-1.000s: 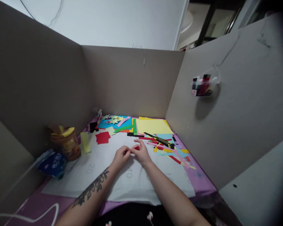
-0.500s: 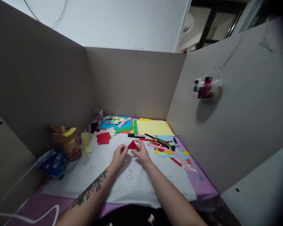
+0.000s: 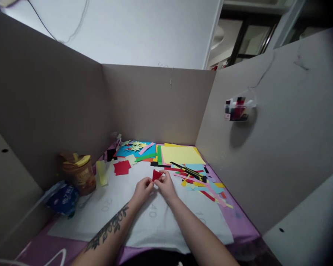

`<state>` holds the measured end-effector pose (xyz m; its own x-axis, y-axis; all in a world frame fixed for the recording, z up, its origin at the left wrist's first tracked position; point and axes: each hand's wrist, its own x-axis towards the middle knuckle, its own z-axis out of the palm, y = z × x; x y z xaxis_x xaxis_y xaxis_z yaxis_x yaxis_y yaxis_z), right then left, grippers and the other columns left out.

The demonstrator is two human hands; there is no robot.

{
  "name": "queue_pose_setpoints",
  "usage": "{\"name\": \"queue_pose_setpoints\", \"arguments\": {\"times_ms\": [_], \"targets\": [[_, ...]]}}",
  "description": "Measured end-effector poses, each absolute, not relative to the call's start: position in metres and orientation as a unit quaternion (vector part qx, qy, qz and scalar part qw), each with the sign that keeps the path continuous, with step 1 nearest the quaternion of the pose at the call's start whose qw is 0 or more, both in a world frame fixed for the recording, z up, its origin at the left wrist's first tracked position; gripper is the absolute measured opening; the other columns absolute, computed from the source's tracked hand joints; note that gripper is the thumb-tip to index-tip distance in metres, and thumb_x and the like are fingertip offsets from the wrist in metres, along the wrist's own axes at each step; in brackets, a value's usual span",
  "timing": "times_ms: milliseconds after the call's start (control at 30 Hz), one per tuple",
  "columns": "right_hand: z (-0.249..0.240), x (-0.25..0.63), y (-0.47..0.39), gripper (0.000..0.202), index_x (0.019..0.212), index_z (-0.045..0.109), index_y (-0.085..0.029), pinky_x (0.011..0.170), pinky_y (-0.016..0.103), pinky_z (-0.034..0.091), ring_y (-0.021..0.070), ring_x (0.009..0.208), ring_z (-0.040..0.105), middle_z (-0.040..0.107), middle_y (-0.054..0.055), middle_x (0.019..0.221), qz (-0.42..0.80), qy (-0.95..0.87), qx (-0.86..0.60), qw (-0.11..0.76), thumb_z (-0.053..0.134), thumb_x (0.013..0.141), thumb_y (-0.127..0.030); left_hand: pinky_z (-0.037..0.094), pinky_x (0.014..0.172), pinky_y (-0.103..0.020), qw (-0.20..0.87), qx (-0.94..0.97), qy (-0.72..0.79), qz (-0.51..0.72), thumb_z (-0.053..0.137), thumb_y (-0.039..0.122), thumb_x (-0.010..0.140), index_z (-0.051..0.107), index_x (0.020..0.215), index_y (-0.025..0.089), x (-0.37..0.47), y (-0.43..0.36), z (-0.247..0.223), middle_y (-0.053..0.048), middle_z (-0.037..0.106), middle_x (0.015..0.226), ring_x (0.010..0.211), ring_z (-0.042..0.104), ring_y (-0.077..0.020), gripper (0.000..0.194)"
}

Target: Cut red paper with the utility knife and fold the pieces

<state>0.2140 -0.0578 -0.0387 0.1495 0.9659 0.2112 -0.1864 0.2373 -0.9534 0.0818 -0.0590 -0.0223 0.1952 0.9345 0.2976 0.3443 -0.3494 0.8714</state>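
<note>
At the lower left of the frame, a brown tub [image 3: 80, 178] and a blue packet [image 3: 62, 199] sit against the side panel, probably there to leave the middle free for handwork. Next along, red paper squares [image 3: 122, 167] lie bunched, within easy reach of the left hand [image 3: 143, 189]. That forearm, tattooed, slants up from the bottom edge, its fingers pinched on the lower left corner of a small folded red paper [image 3: 156, 175] just below the frame's centre, held up off the white cloth [image 3: 122, 232], I'd say so both sides can be worked. The right hand [image 3: 166, 186] mirrors it from the other side, thumb and forefinger gripping the paper's right edge, wrist bent inward so the fingertips nearly meet. Farther right, a long black-and-yellow tool [image 3: 189, 171] rests across loose coloured strips [image 3: 208, 194] on the purple-covered counter [image 3: 240, 225], seemingly laid aside but handy to that hand.
</note>
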Motion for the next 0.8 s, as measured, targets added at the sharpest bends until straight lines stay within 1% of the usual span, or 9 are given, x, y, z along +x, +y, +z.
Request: {"name": "queue_pose_setpoints", "arguments": {"times_ms": [100, 200, 367, 433, 533, 600, 667, 733, 800], "targets": [[-0.037, 0.219, -0.056, 0.045, 0.101, 0.042, -0.024, 0.054, 0.022, 0.039, 0.0110, 0.051, 0.052, 0.053, -0.011, 0.057, 0.453, -0.424, -0.424, 0.660, 0.065, 0.063, -0.017, 0.031, 0.055, -0.023, 0.333, 0.696, 0.466, 0.433, 0.048, 0.032, 0.077, 0.051, 0.064, 0.017, 0.082, -0.059, -0.024, 0.003, 0.048, 0.057, 0.056, 0.042, -0.0121, 0.020], [-0.038, 0.229, -0.051, 0.045, 0.097, 0.041, -0.024, 0.056, 0.024, 0.041, 0.0117, 0.054, 0.053, 0.056, -0.009, 0.061, 0.448, -0.371, -0.419, 0.697, 0.068, 0.061, -0.019, 0.030, 0.055, -0.023, 0.331, 0.697, 0.471, 0.429, 0.049, 0.031, 0.076, 0.051, 0.064, 0.017, 0.083, -0.058, -0.025, 0.004, 0.048, 0.057, 0.056, 0.042, -0.0122, 0.018], [-0.040, 0.237, -0.043, 0.041, 0.096, 0.043, -0.023, 0.053, 0.023, 0.038, 0.0109, 0.052, 0.049, 0.054, -0.008, 0.060, 0.417, -0.331, -0.419, 0.735, 0.068, 0.063, -0.026, 0.030, 0.053, -0.023, 0.322, 0.683, 0.485, 0.441, 0.047, 0.033, 0.078, 0.047, 0.062, 0.018, 0.080, -0.055, -0.024, 0.004, 0.045, 0.055, 0.054, 0.041, -0.0124, 0.021], [-0.040, 0.234, -0.043, 0.038, 0.095, 0.048, -0.021, 0.053, 0.023, 0.037, 0.0112, 0.054, 0.049, 0.054, -0.007, 0.061, 0.425, -0.354, -0.413, 0.724, 0.069, 0.063, -0.026, 0.031, 0.054, -0.023, 0.316, 0.682, 0.483, 0.449, 0.046, 0.035, 0.079, 0.046, 0.062, 0.018, 0.079, -0.054, -0.023, 0.004, 0.045, 0.056, 0.055, 0.042, -0.0129, 0.023], [-0.039, 0.223, -0.047, 0.027, 0.083, 0.055, -0.019, 0.053, 0.023, 0.037, 0.0119, 0.058, 0.051, 0.057, -0.003, 0.067, 0.470, -0.443, -0.406, 0.647, 0.069, 0.063, -0.030, 0.032, 0.054, -0.023, 0.312, 0.690, 0.472, 0.451, 0.046, 0.036, 0.081, 0.047, 0.064, 0.018, 0.079, -0.054, -0.023, 0.003, 0.047, 0.057, 0.056, 0.043, -0.0132, 0.025], [-0.039, 0.217, -0.051, 0.020, 0.068, 0.053, -0.018, 0.050, 0.022, 0.033, 0.0105, 0.053, 0.046, 0.052, -0.004, 0.059, 0.484, -0.469, -0.416, 0.610, 0.068, 0.064, -0.031, 0.033, 0.055, -0.024, 0.313, 0.697, 0.464, 0.448, 0.047, 0.035, 0.081, 0.049, 0.065, 0.018, 0.080, -0.056, -0.023, 0.002, 0.050, 0.059, 0.057, 0.044, -0.0134, 0.024], [-0.038, 0.214, -0.053, 0.023, 0.059, 0.048, -0.018, 0.047, 0.022, 0.030, 0.0088, 0.047, 0.040, 0.045, -0.006, 0.050, 0.485, -0.470, -0.427, 0.601, 0.067, 0.064, -0.031, 0.034, 0.056, -0.024, 0.312, 0.705, 0.457, 0.443, 0.048, 0.031, 0.079, 0.051, 0.065, 0.017, 0.082, -0.057, -0.024, 0.002, 0.053, 0.061, 0.059, 0.046, -0.0135, 0.020], [-0.038, 0.215, -0.053, 0.025, 0.057, 0.046, -0.018, 0.047, 0.021, 0.030, 0.0083, 0.046, 0.040, 0.044, -0.007, 0.049, 0.481, -0.461, -0.437, 0.604, 0.066, 0.065, -0.031, 0.035, 0.057, -0.024, 0.313, 0.711, 0.451, 0.439, 0.049, 0.027, 0.078, 0.053, 0.066, 0.017, 0.083, -0.058, -0.025, 0.001, 0.054, 0.061, 0.058, 0.047, -0.0133, 0.016], [-0.037, 0.218, -0.052, 0.023, 0.063, 0.047, -0.019, 0.049, 0.021, 0.035, 0.0091, 0.048, 0.045, 0.050, -0.005, 0.054, 0.475, -0.448, -0.446, 0.611, 0.063, 0.068, -0.035, 0.035, 0.057, -0.024, 0.311, 0.715, 0.448, 0.438, 0.049, 0.024, 0.077, 0.054, 0.066, 0.017, 0.083, -0.058, -0.026, 0.002, 0.055, 0.061, 0.057, 0.047, -0.0130, 0.014]]}}
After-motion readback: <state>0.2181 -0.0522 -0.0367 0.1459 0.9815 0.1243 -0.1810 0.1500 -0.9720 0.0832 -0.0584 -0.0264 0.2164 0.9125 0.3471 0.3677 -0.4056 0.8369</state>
